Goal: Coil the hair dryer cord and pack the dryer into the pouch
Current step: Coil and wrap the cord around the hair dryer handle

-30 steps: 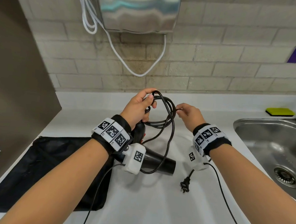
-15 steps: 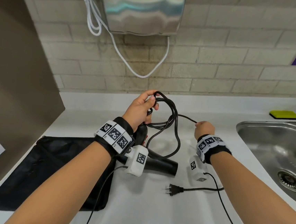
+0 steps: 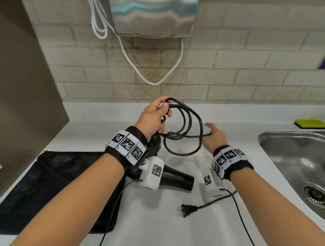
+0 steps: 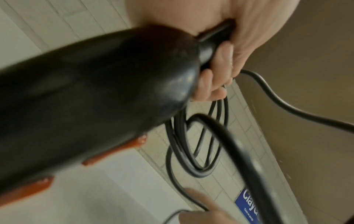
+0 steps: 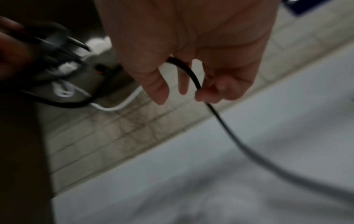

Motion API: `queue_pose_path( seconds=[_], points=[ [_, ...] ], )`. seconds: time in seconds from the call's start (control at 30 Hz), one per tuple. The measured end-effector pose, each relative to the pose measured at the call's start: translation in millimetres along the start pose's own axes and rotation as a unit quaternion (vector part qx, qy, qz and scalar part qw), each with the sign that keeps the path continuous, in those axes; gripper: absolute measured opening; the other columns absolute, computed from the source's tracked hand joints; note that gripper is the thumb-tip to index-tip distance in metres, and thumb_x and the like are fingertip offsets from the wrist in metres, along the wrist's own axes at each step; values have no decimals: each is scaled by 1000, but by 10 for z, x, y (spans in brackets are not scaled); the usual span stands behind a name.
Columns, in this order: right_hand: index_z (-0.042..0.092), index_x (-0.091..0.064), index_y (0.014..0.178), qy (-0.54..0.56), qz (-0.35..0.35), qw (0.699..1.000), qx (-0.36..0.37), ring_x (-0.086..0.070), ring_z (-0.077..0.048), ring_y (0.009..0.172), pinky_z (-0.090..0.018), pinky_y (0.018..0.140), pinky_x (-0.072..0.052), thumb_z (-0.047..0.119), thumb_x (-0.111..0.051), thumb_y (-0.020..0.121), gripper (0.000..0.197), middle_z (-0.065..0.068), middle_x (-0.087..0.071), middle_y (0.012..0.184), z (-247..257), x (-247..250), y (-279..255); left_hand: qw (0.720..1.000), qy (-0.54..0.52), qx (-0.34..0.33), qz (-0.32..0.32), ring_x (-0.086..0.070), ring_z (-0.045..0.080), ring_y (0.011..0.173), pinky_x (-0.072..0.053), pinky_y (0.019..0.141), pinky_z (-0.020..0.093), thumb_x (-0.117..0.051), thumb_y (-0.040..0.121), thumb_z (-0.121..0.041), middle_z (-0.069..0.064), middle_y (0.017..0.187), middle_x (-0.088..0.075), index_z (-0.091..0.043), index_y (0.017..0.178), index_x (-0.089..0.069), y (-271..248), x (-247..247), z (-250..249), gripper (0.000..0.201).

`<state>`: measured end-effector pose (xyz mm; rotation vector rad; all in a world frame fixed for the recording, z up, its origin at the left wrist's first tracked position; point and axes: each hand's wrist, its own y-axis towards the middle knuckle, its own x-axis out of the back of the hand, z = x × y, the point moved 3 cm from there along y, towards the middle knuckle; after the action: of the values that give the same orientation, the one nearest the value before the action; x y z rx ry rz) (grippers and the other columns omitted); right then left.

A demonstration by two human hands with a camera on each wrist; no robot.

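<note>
My left grip [image 3: 154, 118] is curled round the dryer [image 3: 174, 178] handle and, at the fingertips, pinches the top of the gathered cord [image 3: 185, 129] loops. The left wrist view shows those fingers [image 4: 220, 63] wrapped tight about the neck where the cord leaves the handle, with the black body filling most of the frame and orange switches along its lower edge. Several loops hang down and to the right of this grip, clear of the counter [image 3: 167, 232]; the barrel points right, below my left wrist.

My right grip [image 3: 214, 135] is just right of the loops, fingers loosely spread. The right wrist view shows the cord running across the palm and out between the fingers [image 5: 208, 91], which are barely bent; it is a slack, guiding hold rather than a firm one. From this grip the free run of cord drops toward me under the right wrist and ends at the plug [image 3: 188, 209], which lies on the counter below and between both grips.

The pouch [image 3: 56, 188] lies flat on the counter below and left of my left grip, partly hidden by my forearm; its right edge is under the dryer.

Right of the right grip is a steel sink [image 3: 302, 162], with a yellow sponge [image 3: 311, 123] on the ledge behind it. A metal hand drier [image 3: 150, 8] hangs on the tiled wall above the left grip, trailing a white cable [image 3: 153, 82].
</note>
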<state>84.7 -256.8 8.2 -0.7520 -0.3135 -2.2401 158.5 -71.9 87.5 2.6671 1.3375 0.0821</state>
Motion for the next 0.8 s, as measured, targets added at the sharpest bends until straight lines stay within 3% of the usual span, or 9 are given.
queue_pose_path(
  seconds=[0.1, 0.17, 0.3, 0.37, 0.43, 0.5, 0.57, 0.67, 0.8],
  points=[
    [29, -37, 136, -231, 12, 968, 97, -38, -32, 118, -37, 100, -36, 28, -62, 75, 66, -13, -30, 133, 284, 2, -89, 1000, 5, -1, -6, -23, 3, 32, -24, 37, 18, -35, 102, -19, 1, 74, -46, -25, 95, -53, 31, -10, 4, 20],
    [32, -37, 136, -307, 35, 937, 164, -31, -30, 128, -44, 105, -30, 35, -62, 76, 65, -7, -29, 141, 396, -88, -119, 1000, 7, -2, -3, -23, 3, 33, -23, 37, 19, -35, 102, -19, 1, 74, -46, -26, 95, -53, 34, -9, 2, 20],
    [16, -45, 133, -8, 233, 960, 158, -47, -22, 123, -42, 112, -29, 15, -55, 89, 45, -8, -52, 132, 405, -350, -160, 1000, 5, -2, 10, -23, 3, 32, -23, 38, 19, -35, 102, -19, 1, 74, -47, -25, 96, -53, 17, -3, -3, 19],
    [3, -53, 122, 86, 253, 952, 149, -56, -21, 99, -34, 97, -44, -1, -50, 89, 34, -8, -62, 105, 440, -380, -206, 1000, 1, -1, 15, -23, 4, 32, -23, 38, 19, -35, 102, -19, 1, 73, -46, -25, 97, -52, -3, 1, -8, 19],
    [5, -60, 106, 76, 203, 966, 140, -54, -18, 73, -23, 71, -45, 0, -46, 90, 22, -1, -57, 78, 436, -368, -190, 1000, -2, 1, 18, -22, 4, 33, -23, 39, 19, -35, 102, -19, 1, 73, -46, -24, 98, -52, -21, 4, -12, 19],
    [15, -58, 87, 79, 106, 983, 127, -44, -6, 61, -13, 57, -34, 15, -44, 89, 14, 8, -48, 66, 327, -288, -92, 1000, -5, 1, 18, -22, 4, 33, -23, 38, 19, -35, 102, -19, 1, 73, -46, -22, 100, -52, -36, 8, -11, 18],
    [13, -57, 79, 113, 31, 989, 89, -43, -8, 61, -11, 52, -31, 21, -46, 84, 14, 3, -50, 67, 124, -166, 43, 1000, -3, 0, 14, -22, 5, 35, -24, 38, 19, -36, 102, -20, 1, 72, -47, -22, 101, -53, -45, 15, -9, 17],
    [11, -59, 83, 97, -19, 995, 14, -39, -13, 54, -10, 40, -29, 7, -45, 92, 17, -6, -49, 71, -131, -23, 161, 1000, -4, 2, 12, -22, 5, 35, -24, 38, 19, -36, 102, -21, 1, 72, -47, -21, 102, -54, -47, 17, -7, 17],
    [11, -61, 86, 68, -39, 996, -48, -42, -17, 57, -21, 48, -31, 5, -44, 93, 19, -8, -52, 76, -271, 11, 264, 1000, -13, 10, 12, -23, 5, 34, -24, 38, 18, -36, 102, -22, 1, 71, -46, -24, 96, -55, -46, 25, 0, 20]
  ],
)
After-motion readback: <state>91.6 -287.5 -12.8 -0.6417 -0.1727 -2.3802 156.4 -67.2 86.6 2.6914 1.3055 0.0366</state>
